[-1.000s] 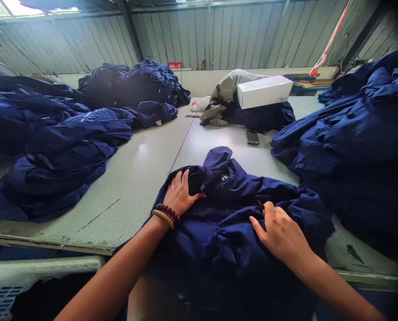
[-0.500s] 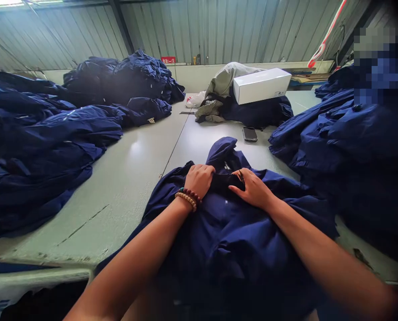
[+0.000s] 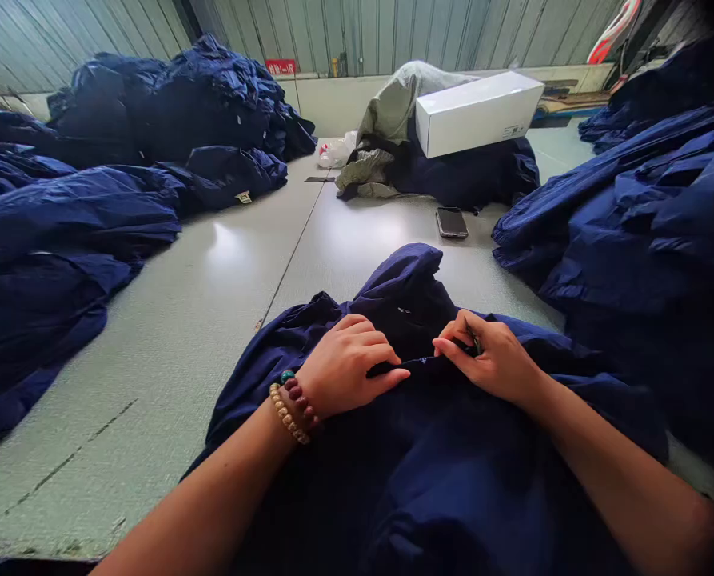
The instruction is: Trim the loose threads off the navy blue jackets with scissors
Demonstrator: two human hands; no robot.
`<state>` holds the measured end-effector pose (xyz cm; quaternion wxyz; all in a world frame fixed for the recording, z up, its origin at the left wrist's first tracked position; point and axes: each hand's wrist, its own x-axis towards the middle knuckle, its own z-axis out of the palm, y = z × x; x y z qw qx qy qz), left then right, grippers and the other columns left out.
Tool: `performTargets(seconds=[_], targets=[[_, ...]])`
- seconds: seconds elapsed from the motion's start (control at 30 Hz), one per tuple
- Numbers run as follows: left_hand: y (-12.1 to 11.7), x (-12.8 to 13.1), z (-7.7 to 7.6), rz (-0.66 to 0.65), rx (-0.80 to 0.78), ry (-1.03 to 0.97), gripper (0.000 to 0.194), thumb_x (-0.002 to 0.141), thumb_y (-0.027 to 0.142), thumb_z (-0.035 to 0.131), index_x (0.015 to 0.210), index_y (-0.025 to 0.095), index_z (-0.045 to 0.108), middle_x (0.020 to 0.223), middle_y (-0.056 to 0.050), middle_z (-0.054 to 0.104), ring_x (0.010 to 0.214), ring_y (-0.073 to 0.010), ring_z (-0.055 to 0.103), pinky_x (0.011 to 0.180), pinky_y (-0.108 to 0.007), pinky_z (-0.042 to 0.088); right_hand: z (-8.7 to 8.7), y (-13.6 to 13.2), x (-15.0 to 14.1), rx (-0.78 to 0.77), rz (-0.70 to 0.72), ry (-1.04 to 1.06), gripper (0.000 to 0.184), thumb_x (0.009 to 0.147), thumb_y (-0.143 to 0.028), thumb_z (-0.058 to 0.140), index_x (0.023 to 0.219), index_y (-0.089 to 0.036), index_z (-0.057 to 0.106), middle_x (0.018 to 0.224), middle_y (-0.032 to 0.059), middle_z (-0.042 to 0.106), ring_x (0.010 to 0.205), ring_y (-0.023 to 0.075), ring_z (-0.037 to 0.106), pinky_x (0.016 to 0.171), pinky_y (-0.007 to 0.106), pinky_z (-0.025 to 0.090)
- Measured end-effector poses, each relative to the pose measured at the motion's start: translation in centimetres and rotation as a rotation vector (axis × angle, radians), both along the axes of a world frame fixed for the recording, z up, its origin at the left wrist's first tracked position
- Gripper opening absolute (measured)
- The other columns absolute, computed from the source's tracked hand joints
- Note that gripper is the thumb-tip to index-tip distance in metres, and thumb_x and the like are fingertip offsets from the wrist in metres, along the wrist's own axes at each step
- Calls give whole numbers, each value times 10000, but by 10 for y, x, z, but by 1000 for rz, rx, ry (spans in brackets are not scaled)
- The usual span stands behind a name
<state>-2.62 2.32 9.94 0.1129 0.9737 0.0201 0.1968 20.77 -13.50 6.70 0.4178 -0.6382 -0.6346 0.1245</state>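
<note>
A navy blue garment [image 3: 428, 448] lies crumpled on the grey table [image 3: 213, 320] right in front of me, its collar end pointing away. My left hand [image 3: 348, 368], with bead bracelets on the wrist, pinches a fold of the garment near its upper middle. My right hand [image 3: 492, 360] grips the same fold a little to the right, fingers curled, and a small dark tool sticks up between its fingers. The two hands sit close together, almost touching.
Heaps of navy garments lie at the left [image 3: 62, 232], at the far back [image 3: 177, 104] and along the right side [image 3: 632, 232]. A white box [image 3: 480, 112] rests on dark and grey clothes at the back. A black phone [image 3: 451, 222] lies on the table beyond my hands.
Both hands have come together on the garment's upper middle: the left moved right and closed, the right moved up from the lower right. The camera has tilted down and moved closer.
</note>
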Motion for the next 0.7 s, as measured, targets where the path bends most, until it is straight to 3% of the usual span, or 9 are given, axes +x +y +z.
performTargets(seconds=[0.07,0.13,0.27,0.33,0.4,0.57,0.7], targets=[[1,1,-5,12,-8,43,390,1055,515,673,824,222,785,787,0,762,777,-166,688,930,-367,486,4,-2,0,-73,12,-24,352,1060,-399,642,829,-268,410,830,1,741,683,165,629,682,314,472],[1,2,-9,44,-35,104,385,1049,515,685,819,227,798,764,15,761,744,-155,693,864,-349,472,9,-3,-1,-157,54,-46,335,1036,-381,682,835,-266,440,844,-13,757,675,161,636,670,302,465],[-3,2,-10,92,-86,231,180,1054,356,714,949,280,840,889,50,822,831,-167,755,848,-346,461,17,-6,-3,-306,150,-26,240,983,-340,765,914,-271,545,992,-26,822,793,181,741,719,288,504],[-5,2,-7,112,-92,279,154,1066,280,687,1059,287,841,970,49,838,894,-181,774,845,-346,474,19,-8,-4,-348,171,-20,209,964,-323,791,969,-278,587,1032,-30,830,843,190,769,738,283,522],[-7,2,-5,148,-91,311,166,1055,312,706,1166,289,828,1039,34,839,941,-203,780,833,-351,491,20,-10,-6,-367,181,-34,227,938,-311,822,1038,-282,621,1075,-19,830,877,201,781,755,283,539],[-19,2,-1,168,-51,346,554,900,617,823,1326,266,779,1187,-53,790,1063,-271,747,962,-412,520,18,-15,-11,-338,157,-235,286,892,-280,856,1115,-258,678,1007,43,799,875,249,767,764,314,568],[-27,2,0,179,-1,380,762,816,672,869,1424,237,720,1350,-112,721,1232,-333,674,1047,-473,511,15,-14,-12,-278,157,-371,271,901,-273,857,1113,-234,692,1059,77,745,967,272,738,843,357,592]])
